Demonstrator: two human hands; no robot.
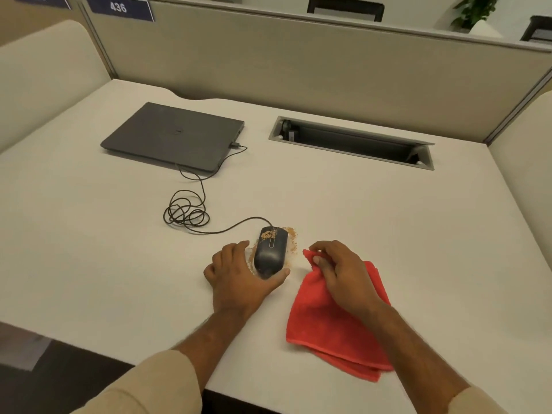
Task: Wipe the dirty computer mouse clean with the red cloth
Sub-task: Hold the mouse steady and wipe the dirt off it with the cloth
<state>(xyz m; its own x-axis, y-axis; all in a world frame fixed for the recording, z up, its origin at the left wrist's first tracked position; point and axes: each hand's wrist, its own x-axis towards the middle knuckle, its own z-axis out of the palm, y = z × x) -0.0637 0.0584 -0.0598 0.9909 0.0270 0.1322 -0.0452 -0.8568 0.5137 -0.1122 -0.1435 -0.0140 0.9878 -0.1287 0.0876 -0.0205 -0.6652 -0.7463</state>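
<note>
A dark wired computer mouse (270, 249) lies on the white desk (89, 264), with brown crumbs on its front and scattered on the desk around it. My left hand (239, 279) wraps around the mouse's rear, thumb on its right side and fingers on its left. The red cloth (322, 327) lies on the desk to the right of the mouse. My right hand (337, 273) rests on the cloth and pinches its far corner between thumb and fingers, lifting that corner a little.
The mouse's cable (185, 213) coils on the desk and runs to a closed grey laptop (173, 135) at the back left. An open cable tray slot (352, 141) sits at the back right. Beige partition walls surround the desk on three sides.
</note>
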